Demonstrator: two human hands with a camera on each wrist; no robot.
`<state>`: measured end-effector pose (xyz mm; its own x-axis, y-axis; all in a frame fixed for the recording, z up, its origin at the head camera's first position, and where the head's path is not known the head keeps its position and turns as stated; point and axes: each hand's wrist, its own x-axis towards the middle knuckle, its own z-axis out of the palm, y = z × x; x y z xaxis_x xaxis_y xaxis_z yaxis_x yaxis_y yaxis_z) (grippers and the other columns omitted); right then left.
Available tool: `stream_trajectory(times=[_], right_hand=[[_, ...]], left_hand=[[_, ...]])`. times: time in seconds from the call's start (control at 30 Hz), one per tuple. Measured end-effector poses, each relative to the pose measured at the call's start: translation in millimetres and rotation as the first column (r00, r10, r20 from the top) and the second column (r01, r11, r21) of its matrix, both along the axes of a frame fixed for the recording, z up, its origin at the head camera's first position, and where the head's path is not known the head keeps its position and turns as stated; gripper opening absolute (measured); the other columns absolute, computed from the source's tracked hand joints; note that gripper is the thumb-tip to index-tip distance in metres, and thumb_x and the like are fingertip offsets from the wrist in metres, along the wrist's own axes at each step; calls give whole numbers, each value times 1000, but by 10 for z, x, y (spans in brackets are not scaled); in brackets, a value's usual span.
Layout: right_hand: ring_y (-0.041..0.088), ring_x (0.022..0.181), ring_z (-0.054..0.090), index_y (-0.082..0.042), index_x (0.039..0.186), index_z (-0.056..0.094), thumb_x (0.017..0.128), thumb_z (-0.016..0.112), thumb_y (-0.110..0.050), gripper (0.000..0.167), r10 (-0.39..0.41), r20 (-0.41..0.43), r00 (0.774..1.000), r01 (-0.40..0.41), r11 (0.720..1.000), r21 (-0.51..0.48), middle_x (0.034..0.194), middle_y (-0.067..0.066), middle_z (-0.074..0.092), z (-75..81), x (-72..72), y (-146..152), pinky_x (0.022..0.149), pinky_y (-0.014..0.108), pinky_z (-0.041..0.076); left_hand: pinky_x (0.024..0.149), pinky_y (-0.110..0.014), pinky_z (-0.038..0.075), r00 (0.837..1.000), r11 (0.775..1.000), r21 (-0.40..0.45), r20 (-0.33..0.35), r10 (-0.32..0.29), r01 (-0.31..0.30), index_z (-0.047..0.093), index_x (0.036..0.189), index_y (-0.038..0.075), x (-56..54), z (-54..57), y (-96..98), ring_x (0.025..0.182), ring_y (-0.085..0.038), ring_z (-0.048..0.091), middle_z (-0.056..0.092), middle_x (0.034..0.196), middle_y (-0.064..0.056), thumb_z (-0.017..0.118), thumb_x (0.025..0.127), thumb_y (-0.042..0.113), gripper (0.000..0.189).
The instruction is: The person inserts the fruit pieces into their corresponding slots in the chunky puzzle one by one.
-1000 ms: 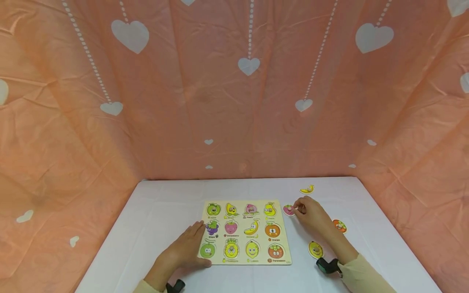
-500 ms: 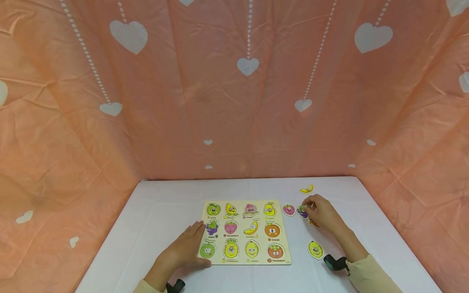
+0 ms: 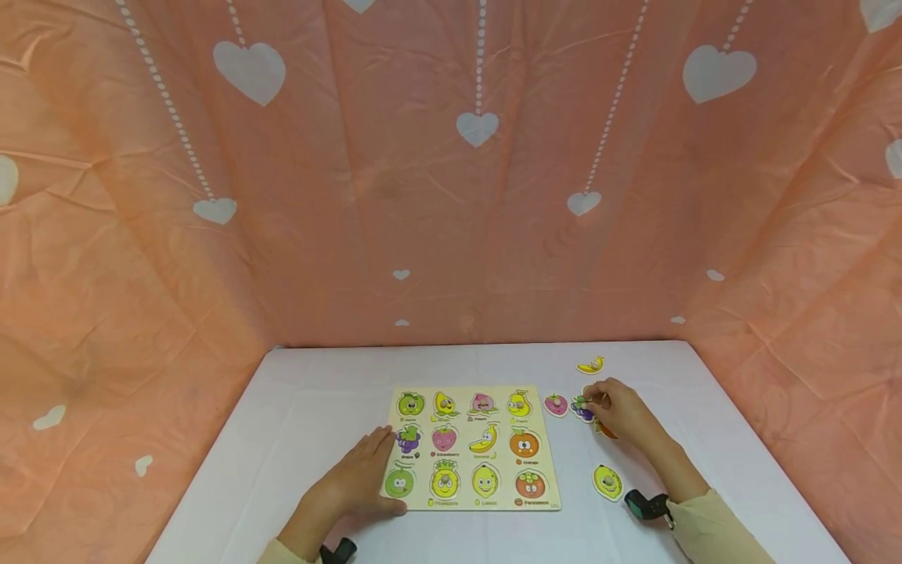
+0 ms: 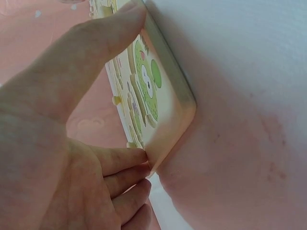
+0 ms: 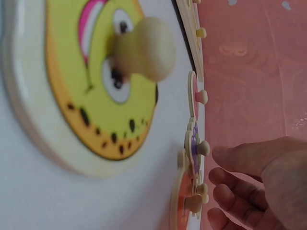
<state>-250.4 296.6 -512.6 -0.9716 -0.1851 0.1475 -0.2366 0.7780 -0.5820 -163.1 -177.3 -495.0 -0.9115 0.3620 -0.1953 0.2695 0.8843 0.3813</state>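
Apparently, the left hand point(image 3: 359, 474) steadies the board point(image 3: 466, 466), its thumb and fingers apart around the near left corner. The grape point(image 3: 580, 410) lies right of the board; the right hand point(image 3: 622, 411) has bent fingers, apart, just beside its knob point(image 5: 204, 147), probably made for pinching.

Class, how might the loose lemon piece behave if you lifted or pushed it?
The lemon piece looks like a thick-edged slab, so it's probably stiff. Its protruding knob should make lifting easy. Lying flat on the white tabletop, it would likely slide rather than roll.
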Motion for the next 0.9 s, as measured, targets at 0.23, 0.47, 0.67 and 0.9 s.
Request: stream_trajectory(times=[0.23,0.47,0.67,0.9], right_hand=[[17,82,54,-3,104,77,93,78,1,11,23,-18,1000,-23,1000,5,95,3,65,-37,-5,5,67,27,49],[18,84,55,-3,103,77,94,78,0,10,20,-4,1000,-20,1000,12,97,4,66,-33,-6,-8,72,30,51],[18,82,55,-2,102,77,94,78,0,8,17,-9,1000,-17,1000,14,95,5,65,-22,8,-21,71,31,49],[17,81,52,0,103,77,95,78,-1,8,16,-11,1000,-16,1000,15,94,6,63,-17,19,-35,66,28,45]], left_hand=[[133,-57,26,1000,1000,4,2,4,-4,36,161,-9,3,1,4,161,-43,26,29,172,-26,98,74,47,121],[133,-56,25,1000,1000,11,2,-2,2,36,161,-9,3,-11,0,161,-42,26,29,172,-26,98,74,47,121],[133,-57,26,1000,1000,13,-3,-1,1,37,160,-10,7,-7,6,161,-43,26,30,172,-27,99,73,46,121],[133,-57,26,1000,1000,9,-6,-1,2,37,160,-10,11,-3,4,161,-43,27,30,171,-27,98,73,46,120]])
